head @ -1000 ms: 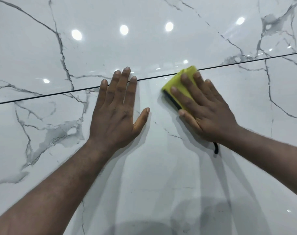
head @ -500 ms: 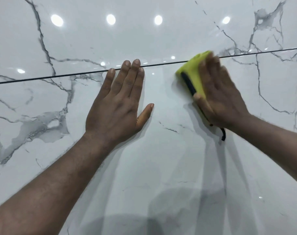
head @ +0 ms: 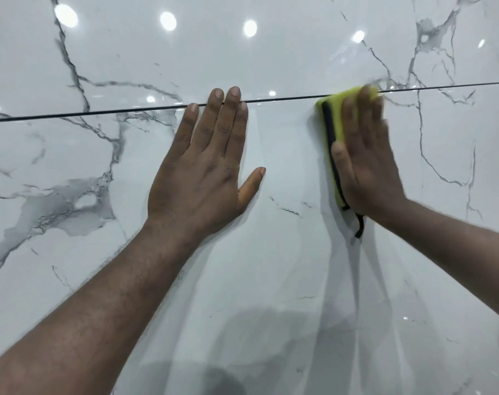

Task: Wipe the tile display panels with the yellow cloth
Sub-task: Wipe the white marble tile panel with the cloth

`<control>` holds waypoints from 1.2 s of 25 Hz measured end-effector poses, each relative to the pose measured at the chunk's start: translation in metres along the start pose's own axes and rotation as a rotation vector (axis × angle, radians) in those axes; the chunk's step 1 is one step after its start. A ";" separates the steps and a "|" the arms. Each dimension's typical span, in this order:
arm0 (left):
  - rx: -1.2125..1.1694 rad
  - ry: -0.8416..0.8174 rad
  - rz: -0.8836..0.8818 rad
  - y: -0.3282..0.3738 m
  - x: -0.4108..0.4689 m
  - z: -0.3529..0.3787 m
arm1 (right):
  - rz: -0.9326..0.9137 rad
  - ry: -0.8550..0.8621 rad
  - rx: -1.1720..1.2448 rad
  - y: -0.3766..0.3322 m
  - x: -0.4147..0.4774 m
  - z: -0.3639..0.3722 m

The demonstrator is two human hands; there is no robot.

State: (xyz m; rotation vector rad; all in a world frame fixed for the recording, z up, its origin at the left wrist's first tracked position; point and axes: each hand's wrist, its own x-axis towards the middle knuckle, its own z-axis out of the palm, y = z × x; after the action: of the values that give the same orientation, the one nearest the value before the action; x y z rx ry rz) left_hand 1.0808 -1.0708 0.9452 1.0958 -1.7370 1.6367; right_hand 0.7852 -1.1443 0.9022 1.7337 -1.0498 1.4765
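Observation:
A glossy white marble-look tile panel (head: 271, 280) with grey veins fills the view. A thin dark seam (head: 100, 112) separates it from the upper panel (head: 271, 61). The yellow cloth (head: 337, 121), folded and edged in black, lies flat on the lower panel just under the seam. My right hand (head: 368, 163) presses on it with straight fingers, blurred at the tips; a black loop hangs below the palm. My left hand (head: 205, 166) rests flat on the lower panel, fingers straight, the middle fingertips crossing the seam.
Round ceiling lights (head: 168, 20) reflect as bright spots on the upper panel. Heavy grey veining (head: 66, 206) marks the lower panel at left. A dim reflection of a person (head: 257, 352) shows at the bottom.
My right hand has slid the cloth rightward along the seam and turned more upright. My left hand has stayed planted flat on the panel.

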 end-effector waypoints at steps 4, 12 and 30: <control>-0.001 0.006 -0.007 0.001 -0.001 -0.001 | -0.204 -0.018 -0.108 0.031 -0.007 -0.008; -0.041 0.004 -0.087 0.016 0.003 -0.005 | -0.353 -0.002 -0.119 0.073 -0.013 -0.008; 0.006 0.058 -0.031 0.158 0.126 0.037 | -0.476 -0.007 -0.145 0.206 0.001 -0.025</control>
State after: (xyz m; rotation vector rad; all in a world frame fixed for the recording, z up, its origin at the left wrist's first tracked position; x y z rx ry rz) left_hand 0.8882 -1.1413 0.9526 1.0618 -1.6714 1.6402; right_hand 0.5936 -1.2238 0.9008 1.7324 -0.6637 1.0690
